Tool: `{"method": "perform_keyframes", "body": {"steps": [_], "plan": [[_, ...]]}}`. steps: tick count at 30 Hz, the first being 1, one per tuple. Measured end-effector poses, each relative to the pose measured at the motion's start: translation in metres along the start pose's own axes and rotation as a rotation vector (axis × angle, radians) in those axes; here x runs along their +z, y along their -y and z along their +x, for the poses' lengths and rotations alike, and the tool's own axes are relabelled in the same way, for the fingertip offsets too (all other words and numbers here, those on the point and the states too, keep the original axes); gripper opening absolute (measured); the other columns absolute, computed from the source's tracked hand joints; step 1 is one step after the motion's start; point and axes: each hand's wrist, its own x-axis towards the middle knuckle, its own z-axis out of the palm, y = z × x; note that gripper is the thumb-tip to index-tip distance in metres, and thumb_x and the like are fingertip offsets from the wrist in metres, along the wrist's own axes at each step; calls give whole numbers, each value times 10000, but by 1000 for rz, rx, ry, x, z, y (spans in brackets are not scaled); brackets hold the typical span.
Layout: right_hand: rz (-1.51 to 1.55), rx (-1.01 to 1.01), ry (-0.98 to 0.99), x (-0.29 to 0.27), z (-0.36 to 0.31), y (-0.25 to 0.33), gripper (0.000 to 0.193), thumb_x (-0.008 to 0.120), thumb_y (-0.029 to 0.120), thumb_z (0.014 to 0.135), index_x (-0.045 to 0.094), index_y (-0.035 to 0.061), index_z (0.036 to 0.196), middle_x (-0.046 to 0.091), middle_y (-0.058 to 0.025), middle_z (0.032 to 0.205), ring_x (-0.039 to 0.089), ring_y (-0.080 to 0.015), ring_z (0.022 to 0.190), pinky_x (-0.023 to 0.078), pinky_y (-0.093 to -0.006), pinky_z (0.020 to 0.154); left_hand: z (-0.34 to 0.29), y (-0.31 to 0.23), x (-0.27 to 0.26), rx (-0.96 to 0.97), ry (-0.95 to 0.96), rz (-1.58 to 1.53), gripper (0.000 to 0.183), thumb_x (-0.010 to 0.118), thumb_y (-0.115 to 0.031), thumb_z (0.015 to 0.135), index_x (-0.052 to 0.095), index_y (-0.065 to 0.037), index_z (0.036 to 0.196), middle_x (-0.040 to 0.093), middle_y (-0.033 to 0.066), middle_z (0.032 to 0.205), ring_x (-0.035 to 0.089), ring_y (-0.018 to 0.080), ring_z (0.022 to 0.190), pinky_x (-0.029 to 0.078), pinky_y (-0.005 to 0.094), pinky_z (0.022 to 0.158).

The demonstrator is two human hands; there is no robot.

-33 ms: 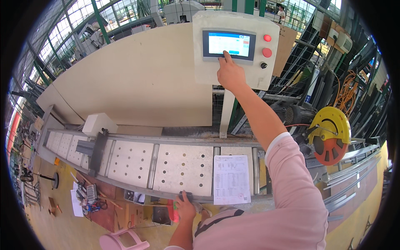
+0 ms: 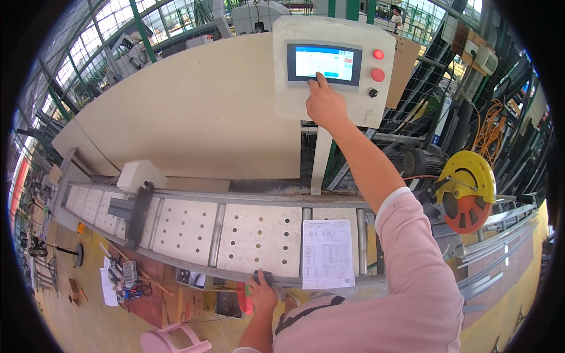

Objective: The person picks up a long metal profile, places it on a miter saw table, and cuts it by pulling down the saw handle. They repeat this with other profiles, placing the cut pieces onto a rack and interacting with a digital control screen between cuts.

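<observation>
My right hand (image 2: pixel 326 105) reaches up to a control panel (image 2: pixel 288 106), its index finger stretched out and touching the lower part of the lit touchscreen (image 2: pixel 321 59). Nothing is held in it. At the near edge of the roller table (image 2: pixel 241 223), my left hand (image 2: pixel 262 294) is closed around a small dark piece (image 2: pixel 268 275); its exact kind cannot be made out. A printed paper sheet (image 2: pixel 328 253) lies on the table to the right of my left hand, overhanging the near rail.
Red buttons (image 2: pixel 378 75) and a black knob (image 2: pixel 373 93) sit beside the screen. A cutting saw with a yellow guard (image 2: pixel 474 173) stands right, near metal profiles (image 2: pixel 482 265). A grey stop (image 2: pixel 138 217) crosses the table at left. A pink stool (image 2: pixel 156 341) stands below.
</observation>
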Motion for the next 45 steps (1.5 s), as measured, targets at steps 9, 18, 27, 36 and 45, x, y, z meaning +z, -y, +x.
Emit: {"method": "perform_keyframes", "body": {"steps": [9, 18, 27, 36, 45], "plan": [[96, -22, -47, -5, 25, 21, 397, 537, 138, 863, 504, 64, 1251, 395, -111, 1446, 593, -278, 1096, 540, -414, 799, 4, 4, 11, 17, -32, 2, 753, 595, -157, 807, 240, -163, 1471, 288, 290, 1414, 444, 488, 1150, 470, 556, 886], [112, -1, -158, -7, -15, -10, 355, 542, 127, 844, 534, 74, 1195, 435, -107, 1413, 606, -306, 1061, 535, -425, 789, 2, 6, 15, -12, -15, 17, 801, 624, -171, 795, 210, -178, 1481, 281, 280, 1428, 436, 488, 1176, 475, 563, 883], [109, 21, -119, -20, -38, -23, 321, 542, 126, 840, 555, 94, 1159, 477, -91, 1368, 617, -309, 1021, 534, -421, 788, -4, -3, 5, 25, -23, -17, 869, 665, -132, 758, 192, -170, 1486, 273, 282, 1430, 435, 482, 1179, 484, 535, 888], [474, -270, 811, 2, -283, -10, 317, 540, 272, 871, 612, 126, 1142, 645, -150, 1069, 618, -357, 978, 497, -473, 845, -10, -7, 8, -19, -30, 12, 889, 664, -110, 746, 184, -184, 1491, 278, 278, 1428, 443, 482, 1174, 448, 523, 949], [819, -79, 1299, -51, -555, -57, 388, 561, 312, 863, 622, 109, 1188, 668, -152, 1096, 635, -349, 982, 500, -420, 864, -1, 15, 36, -57, -13, -33, 1035, 779, -239, 729, 105, -204, 1512, 245, 272, 1466, 327, 476, 1308, 348, 547, 1047]]}}
